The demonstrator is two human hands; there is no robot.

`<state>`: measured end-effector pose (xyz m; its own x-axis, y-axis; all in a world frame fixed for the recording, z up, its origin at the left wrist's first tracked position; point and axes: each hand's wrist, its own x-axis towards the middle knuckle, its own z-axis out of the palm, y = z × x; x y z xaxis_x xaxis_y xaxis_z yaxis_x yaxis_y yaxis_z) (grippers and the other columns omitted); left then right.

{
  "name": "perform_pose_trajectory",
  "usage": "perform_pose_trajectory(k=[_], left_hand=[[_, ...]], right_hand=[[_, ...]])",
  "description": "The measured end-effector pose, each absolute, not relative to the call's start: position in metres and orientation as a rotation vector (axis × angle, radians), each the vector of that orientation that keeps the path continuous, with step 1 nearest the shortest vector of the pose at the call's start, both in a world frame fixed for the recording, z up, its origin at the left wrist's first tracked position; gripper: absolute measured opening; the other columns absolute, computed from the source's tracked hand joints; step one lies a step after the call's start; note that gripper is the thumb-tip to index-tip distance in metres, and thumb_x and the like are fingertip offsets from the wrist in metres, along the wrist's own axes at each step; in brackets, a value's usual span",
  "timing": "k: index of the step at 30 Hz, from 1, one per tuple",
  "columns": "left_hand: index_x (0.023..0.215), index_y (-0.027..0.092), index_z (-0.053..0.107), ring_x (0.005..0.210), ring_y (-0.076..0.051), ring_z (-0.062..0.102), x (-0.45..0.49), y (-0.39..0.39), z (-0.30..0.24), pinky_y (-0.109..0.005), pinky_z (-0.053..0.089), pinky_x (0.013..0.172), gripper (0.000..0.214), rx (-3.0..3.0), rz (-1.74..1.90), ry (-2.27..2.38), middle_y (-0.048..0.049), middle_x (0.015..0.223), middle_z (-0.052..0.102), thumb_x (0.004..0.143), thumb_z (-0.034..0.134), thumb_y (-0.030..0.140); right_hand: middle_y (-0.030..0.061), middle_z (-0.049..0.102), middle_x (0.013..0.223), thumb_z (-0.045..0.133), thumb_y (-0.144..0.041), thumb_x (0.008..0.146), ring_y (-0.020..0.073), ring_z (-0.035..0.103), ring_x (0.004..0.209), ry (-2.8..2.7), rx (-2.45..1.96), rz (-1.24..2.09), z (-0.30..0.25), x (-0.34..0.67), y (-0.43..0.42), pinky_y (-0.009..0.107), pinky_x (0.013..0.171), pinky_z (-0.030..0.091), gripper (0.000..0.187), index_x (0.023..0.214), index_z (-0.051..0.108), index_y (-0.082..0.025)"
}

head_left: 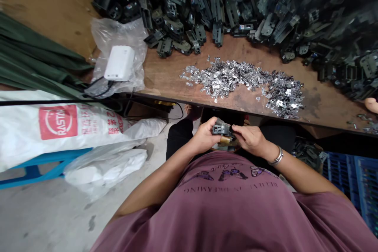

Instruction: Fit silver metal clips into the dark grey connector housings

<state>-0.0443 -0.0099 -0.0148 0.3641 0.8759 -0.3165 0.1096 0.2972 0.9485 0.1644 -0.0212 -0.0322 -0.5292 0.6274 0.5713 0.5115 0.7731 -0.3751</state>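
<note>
Close to my body, below the table's front edge, my left hand [206,136] is closed around a dark grey molded part [221,128] with slots in its side. The fingers of my right hand [250,138] pinch at the right end of that same part; whether a small piece is between them I cannot make out. A yellowish object [226,139] shows just under the part. On the table beyond my hands lies a heap of small shiny metal clips [224,78], with a denser pile at its right end.
Many dark molded parts [177,8] are heaped along the back of the wooden table [165,80]. A white device [120,63] lies on clear plastic at left. White sacks [17,130] and a blue stool [56,161] stand left; blue crates [342,173] are at right. Another person's finger [371,104] shows at far right.
</note>
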Motion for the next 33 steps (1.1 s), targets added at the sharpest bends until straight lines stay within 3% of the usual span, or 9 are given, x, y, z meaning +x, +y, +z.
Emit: perform_pose_trajectory(k=[4,7,9,14,20,23,25,29,33], left_hand=[[0.086,0.018,0.059,0.076,-0.014,0.061,-0.045,-0.011,-0.018,-0.027,0.048,0.073,0.034,1.177,0.733,1.114,-0.0016,0.086,0.067,0.061,0.080,0.026],[0.089,0.019,0.060,0.081,-0.016,0.065,-0.047,-0.011,-0.014,-0.028,0.050,0.075,0.038,1.171,0.806,1.152,-0.0054,0.095,0.072,0.061,0.083,0.028],[0.087,0.019,0.059,0.085,-0.018,0.068,-0.047,-0.012,-0.009,-0.030,0.052,0.079,0.040,1.157,0.868,1.167,-0.0070,0.099,0.074,0.059,0.086,0.030],[0.090,0.020,0.059,0.089,-0.021,0.070,-0.041,-0.015,-0.008,-0.033,0.054,0.081,0.037,1.206,0.950,1.130,-0.0102,0.106,0.075,0.064,0.083,0.031],[0.096,0.019,0.060,0.106,-0.023,0.067,-0.038,-0.021,-0.028,-0.038,0.050,0.095,0.039,1.221,1.046,1.101,-0.0125,0.113,0.072,0.066,0.082,0.029],[0.106,0.017,0.061,0.110,-0.027,0.065,-0.044,-0.020,-0.027,-0.038,0.049,0.096,0.058,1.127,0.901,1.001,-0.0132,0.118,0.069,0.057,0.089,0.030],[0.111,0.016,0.060,0.105,-0.027,0.066,-0.049,-0.018,-0.020,-0.035,0.052,0.087,0.064,1.013,0.782,0.901,-0.0130,0.115,0.069,0.057,0.088,0.035],[0.103,0.014,0.061,0.073,-0.017,0.068,-0.051,-0.013,-0.009,-0.023,0.049,0.058,0.044,0.760,0.729,0.947,-0.0081,0.089,0.070,0.073,0.076,0.042],[0.102,0.013,0.060,0.060,-0.014,0.063,-0.049,-0.007,-0.006,-0.023,0.049,0.051,0.039,0.549,0.814,0.950,-0.0056,0.080,0.068,0.073,0.072,0.035]], right_hand=[[0.0102,0.075,0.094,0.043,-0.004,0.093,0.0175,0.073,0.077,-2.218,-0.823,0.280,-0.039,0.165,-0.029,0.029,0.067,0.061,0.044,0.135,0.047,-0.016],[0.0122,0.072,0.113,0.045,-0.009,0.095,0.0190,0.072,0.095,-2.040,-0.921,0.584,-0.040,0.166,-0.037,0.033,0.078,0.062,0.044,0.138,0.046,-0.020],[0.0127,0.069,0.122,0.047,-0.018,0.097,0.0198,0.071,0.100,-1.756,-1.047,0.842,-0.039,0.163,-0.040,0.032,0.073,0.062,0.038,0.135,0.049,-0.023],[0.0083,0.072,0.103,0.068,-0.043,0.084,0.0153,0.066,0.071,-1.026,-1.221,1.509,-0.028,0.144,-0.031,0.024,0.051,0.051,0.035,0.110,0.065,-0.020],[0.0009,0.065,0.078,0.084,-0.038,0.061,0.0062,0.043,0.050,-0.575,-1.103,1.886,-0.026,0.132,-0.014,0.019,0.041,0.031,0.039,0.092,0.070,-0.019],[-0.0028,0.059,0.073,0.082,-0.041,0.065,0.0056,0.038,0.049,-0.650,-1.131,1.841,-0.030,0.139,-0.012,0.019,0.042,0.027,0.044,0.103,0.068,-0.022],[-0.0029,0.058,0.074,0.075,-0.045,0.075,0.0073,0.042,0.052,-0.896,-1.175,1.711,-0.030,0.142,-0.011,0.020,0.047,0.033,0.043,0.111,0.064,-0.023],[0.0024,0.065,0.089,0.052,-0.043,0.094,0.0143,0.058,0.072,-1.640,-1.161,1.376,-0.021,0.144,-0.003,0.029,0.069,0.047,0.035,0.121,0.059,-0.021],[0.0079,0.069,0.097,0.038,-0.033,0.101,0.0187,0.063,0.087,-2.148,-1.196,0.899,-0.008,0.143,0.034,0.032,0.081,0.047,0.032,0.118,0.061,-0.017]])
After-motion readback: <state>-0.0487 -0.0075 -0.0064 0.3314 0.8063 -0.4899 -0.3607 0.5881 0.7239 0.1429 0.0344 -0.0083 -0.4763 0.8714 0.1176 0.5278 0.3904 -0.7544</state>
